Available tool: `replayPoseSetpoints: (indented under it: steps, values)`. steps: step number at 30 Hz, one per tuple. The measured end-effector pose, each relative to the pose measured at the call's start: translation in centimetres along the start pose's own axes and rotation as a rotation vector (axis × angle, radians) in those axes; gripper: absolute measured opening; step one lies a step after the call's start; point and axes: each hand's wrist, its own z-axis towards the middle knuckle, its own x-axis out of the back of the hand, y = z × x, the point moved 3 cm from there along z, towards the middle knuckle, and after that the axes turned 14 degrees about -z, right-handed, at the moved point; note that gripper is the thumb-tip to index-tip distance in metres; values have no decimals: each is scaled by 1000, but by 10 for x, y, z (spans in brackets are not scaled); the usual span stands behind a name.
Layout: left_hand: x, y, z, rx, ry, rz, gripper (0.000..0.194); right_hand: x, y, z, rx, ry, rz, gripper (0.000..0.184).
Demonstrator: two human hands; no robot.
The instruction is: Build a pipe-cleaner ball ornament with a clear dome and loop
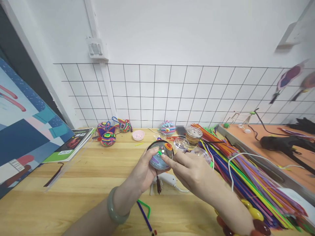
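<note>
My left hand (145,167) is closed around a clear ball (157,162) with light blue strands and a dark rim. An orange disc (168,146) sits on its upper right, and a small green piece (159,152) lies on its front by my left thumb. The index fingertip of my right hand (189,167) touches the ball next to the green piece. Its other fingers are curled, and its thumb is hidden. A dark tassel (158,185) hangs below the ball. Just behind it, a white glue gun (166,178) lies on the table, partly covered by my hands.
Bundled pipe cleaners (246,177) fill the right side, crossed by a white cable (230,170). Clear cups (181,144), a pink bowl (138,135) and colourful ornaments (107,136) stand behind. Green and purple pipe cleaners (145,214) lie in front. Magazines (71,147) are at left.
</note>
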Motion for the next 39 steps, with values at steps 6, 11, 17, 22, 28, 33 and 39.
replayPoseSetpoints:
  steps: [6,11,17,22,28,33,39]
  values:
    - [-2,1,0,-10,-18,18,24,0,-1,0,-3,-7,-9,32]
    - [0,1,-1,7,-10,5,24,0,-1,-1,1,1,-5,32]
    - [-2,2,-2,61,-81,-20,28,-1,1,-2,-16,37,-24,30]
    - [-4,5,-2,86,-104,-44,43,1,2,-1,-19,64,-37,30]
    - [-7,4,-2,80,-100,-58,50,1,2,0,-20,53,-22,31]
    - [-6,3,0,8,-74,-47,40,1,1,0,-10,65,-37,29]
    - [-7,1,0,-55,-86,27,29,-1,2,-1,-6,47,-30,30]
